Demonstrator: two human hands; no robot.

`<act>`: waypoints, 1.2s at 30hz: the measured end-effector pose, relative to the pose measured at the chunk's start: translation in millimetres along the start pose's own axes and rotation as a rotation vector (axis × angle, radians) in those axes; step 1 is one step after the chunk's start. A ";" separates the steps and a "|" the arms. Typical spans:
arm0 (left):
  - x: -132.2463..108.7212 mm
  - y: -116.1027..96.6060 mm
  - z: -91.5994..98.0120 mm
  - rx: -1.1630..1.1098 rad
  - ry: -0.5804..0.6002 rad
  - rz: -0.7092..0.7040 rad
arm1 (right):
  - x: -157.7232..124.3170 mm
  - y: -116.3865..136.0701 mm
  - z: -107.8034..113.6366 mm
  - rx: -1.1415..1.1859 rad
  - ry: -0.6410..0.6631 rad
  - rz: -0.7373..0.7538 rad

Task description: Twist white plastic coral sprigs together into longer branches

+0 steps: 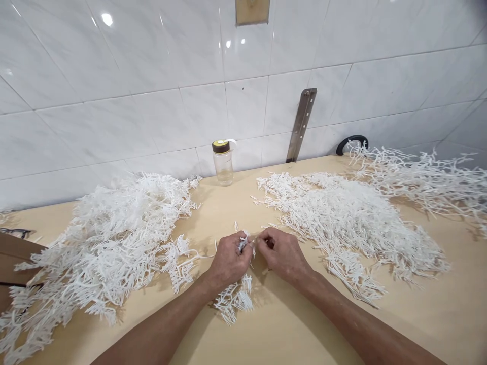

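Observation:
My left hand is closed around a white branched plastic piece, whose twigs stick out above the thumb and hang below the palm. Just to its right, my right hand has its fingers pinched together close to the left thumb; what it grips, if anything, is too small to make out. A large heap of white branched pieces lies on the left of the table, with a smaller piece at its right edge. On the right spreads a pile of small white twigs.
Behind my hands a clear bottle with a dark and yellow lid stands near the tiled wall. A metal strip leans there. Longer white branches and a black curved object are at the back right. A brown box sits far left.

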State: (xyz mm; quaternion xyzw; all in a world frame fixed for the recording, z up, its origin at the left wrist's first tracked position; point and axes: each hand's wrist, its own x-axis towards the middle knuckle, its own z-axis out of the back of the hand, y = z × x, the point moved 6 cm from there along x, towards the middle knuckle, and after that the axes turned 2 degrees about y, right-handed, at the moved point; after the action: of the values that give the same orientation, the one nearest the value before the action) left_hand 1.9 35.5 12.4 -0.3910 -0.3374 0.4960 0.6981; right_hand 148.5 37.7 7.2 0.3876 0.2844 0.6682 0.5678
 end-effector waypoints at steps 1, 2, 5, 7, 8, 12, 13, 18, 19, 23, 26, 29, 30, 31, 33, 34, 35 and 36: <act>-0.3 -0.4 -1.7 -0.031 0.015 0.006 | 2.4 -5.7 2.6 0.007 -0.022 -0.055; -0.5 -0.8 -2.8 -0.057 0.021 0.007 | 4.5 -11.7 5.3 0.025 -0.040 -0.113; 0.4 0.9 -1.2 -0.115 -0.037 0.003 | 8.8 -27.4 11.6 0.126 -0.052 -0.253; 1.6 6.6 0.3 -0.162 -0.078 0.022 | 10.0 -32.7 17.6 0.152 -0.076 -0.276; 2.2 10.0 0.0 -0.184 -0.081 0.034 | 10.1 -33.8 21.9 0.143 -0.104 -0.270; 2.9 18.7 -1.9 -0.190 -0.066 0.044 | 8.4 -26.9 39.8 0.011 -0.229 -0.169; 2.7 19.3 -1.7 -0.183 -0.070 0.042 | 7.6 -22.3 42.0 -0.016 -0.240 -0.130; 1.9 15.7 -0.4 -0.166 -0.077 0.042 | 1.4 6.9 27.9 0.011 -0.074 0.064; 1.8 14.3 0.1 -0.163 -0.079 0.042 | -0.3 11.0 23.2 0.030 -0.032 0.082; 1.3 9.9 1.2 -0.161 -0.084 0.039 | -4.6 13.0 8.8 0.127 0.086 0.040; 1.4 7.9 1.3 -0.128 -0.081 0.025 | -5.3 6.2 2.7 0.185 0.149 -0.037; 1.5 6.2 2.8 -0.063 -0.099 -0.004 | -5.3 0.9 0.9 0.201 0.157 -0.087; 1.5 5.7 3.4 -0.044 -0.106 -0.014 | -5.3 0.0 0.8 0.199 0.149 -0.096; 1.5 5.1 3.8 -0.028 -0.109 -0.021 | -5.4 -0.6 0.6 0.199 0.144 -0.103; 1.3 4.0 4.3 -0.007 -0.112 -0.029 | -5.7 -0.7 -0.6 0.215 0.149 -0.115; 1.1 3.5 4.3 -0.004 -0.113 -0.027 | -5.9 -0.2 -1.0 0.225 0.151 -0.118; 0.9 3.0 4.3 -0.004 -0.112 -0.024 | -6.0 1.0 -0.5 0.226 0.146 -0.115; 0.7 2.4 4.2 -0.005 -0.112 -0.021 | -5.9 3.1 0.9 0.211 0.130 -0.098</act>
State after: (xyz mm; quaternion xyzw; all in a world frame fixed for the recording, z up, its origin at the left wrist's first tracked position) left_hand -2.6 37.5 12.3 -0.3610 -0.3811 0.5090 0.6822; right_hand 147.9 31.3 9.1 0.3867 0.4079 0.6298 0.5360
